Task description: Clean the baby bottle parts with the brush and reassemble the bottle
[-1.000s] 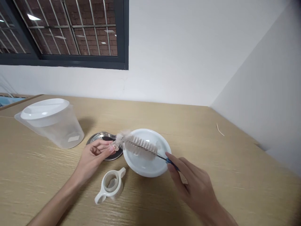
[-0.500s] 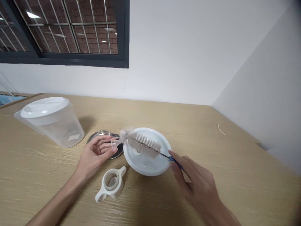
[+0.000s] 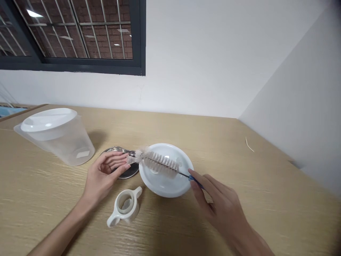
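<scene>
Between the thumb and fingers of my left hand (image 3: pixel 103 172) is a small clear piece that looks like a baby bottle nipple (image 3: pixel 131 159). My right hand (image 3: pixel 218 202) is closed round the blue handle of a bottle brush (image 3: pixel 160 166) with white bristles. The brush lies slantwise over a white bowl (image 3: pixel 165 190), its fluffy tip meeting the clear piece; how far it reaches inside is hard to see. Partly hidden behind my left hand lies a metal kidney dish (image 3: pixel 129 173). A white two-handled ring (image 3: pixel 126 206) stands nearer to me on the table.
A translucent lidded pitcher (image 3: pixel 64 138) stands at the left on the wooden table (image 3: pixel 266 199). A thin pale strip (image 3: pixel 249 144) lies far right. White wall (image 3: pixel 199 64) and a barred window (image 3: pixel 87 32) rise behind the table.
The clear piece has tilted in my left fingers against the brush tip. My right hand and the brush have shifted slightly left. The view has moved a little.
</scene>
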Available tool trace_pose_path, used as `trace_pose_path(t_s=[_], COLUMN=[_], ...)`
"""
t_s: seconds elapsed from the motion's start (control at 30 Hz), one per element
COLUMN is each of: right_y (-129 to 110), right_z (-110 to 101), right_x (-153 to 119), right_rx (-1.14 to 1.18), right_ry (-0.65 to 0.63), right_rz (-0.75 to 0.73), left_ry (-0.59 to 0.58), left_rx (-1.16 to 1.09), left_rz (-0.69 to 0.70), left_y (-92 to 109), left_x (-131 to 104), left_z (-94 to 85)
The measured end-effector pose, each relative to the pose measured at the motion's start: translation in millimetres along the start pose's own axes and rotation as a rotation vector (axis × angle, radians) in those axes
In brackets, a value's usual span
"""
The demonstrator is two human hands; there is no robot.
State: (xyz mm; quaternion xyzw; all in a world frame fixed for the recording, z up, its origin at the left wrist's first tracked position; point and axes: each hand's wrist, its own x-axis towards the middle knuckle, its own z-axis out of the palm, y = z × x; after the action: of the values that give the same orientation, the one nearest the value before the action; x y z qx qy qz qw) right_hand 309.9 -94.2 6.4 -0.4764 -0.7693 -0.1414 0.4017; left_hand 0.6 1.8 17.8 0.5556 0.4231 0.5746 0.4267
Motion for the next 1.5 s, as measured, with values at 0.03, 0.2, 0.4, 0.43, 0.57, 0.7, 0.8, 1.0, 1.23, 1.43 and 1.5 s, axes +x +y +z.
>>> trace_pose_path(t_s=[0.03,0.2,0.4,0.43,0.57,0.7,0.8,1.0,1.23,1.43,1.5], right_y=[-0.3,-2.1,-2.2,-2.0,-0.9,-0.2,-0.2,-1.7,-1.6,0.4,0.7], right_z=[-0.3,-2.7,-1.9,-1.5,-1.1,-3.5,-4.8,-2.0,-0.1,-3.4,-3.3], right_x=[0.5,1.5,-0.5,-0.7,-0.3,1.3,2.3,1.1,0.1,1.3,1.3], right_rx=[0.004,0.025,0.041,0.036,0.021,0.0,0.001,0.029,0.011,-0.015,-0.022], right_ry=[0.001,0.008,-0.01,-0.013,-0.017,-0.001,0.007,-0.006,-0.016,-0.008,-0.008], right_rz=[0.002,-0.003,-0.023,-0.024,-0.014,-0.009,-0.007,-0.001,-0.017,-0.014,-0.012], left_ry=[0.001,0.001,-0.014,-0.013,0.008,0.005,0.001,0.014,0.04,0.053,0.057], left_rx=[0.011,0.046,0.029,0.034,0.055,0.086,0.112,0.161,0.209,0.212,0.21], left_rz=[0.006,0.006,0.017,0.019,0.033,0.056,0.07,0.11,0.163,0.172,0.172], left_y=[-0.4,-0.6,2.3,2.9,4.5,4.6,3.8,0.7,0.2,1.3,1.1], left_x=[-0.1,-0.5,-1.6,-1.8,-3.4,-4.7,-4.8,-4.0,-7.3,-7.7,-7.1], left_z=[0.0,-0.5,0.7,1.0,1.6,1.4,0.3,-0.3,-0.4,-1.6,-1.0])
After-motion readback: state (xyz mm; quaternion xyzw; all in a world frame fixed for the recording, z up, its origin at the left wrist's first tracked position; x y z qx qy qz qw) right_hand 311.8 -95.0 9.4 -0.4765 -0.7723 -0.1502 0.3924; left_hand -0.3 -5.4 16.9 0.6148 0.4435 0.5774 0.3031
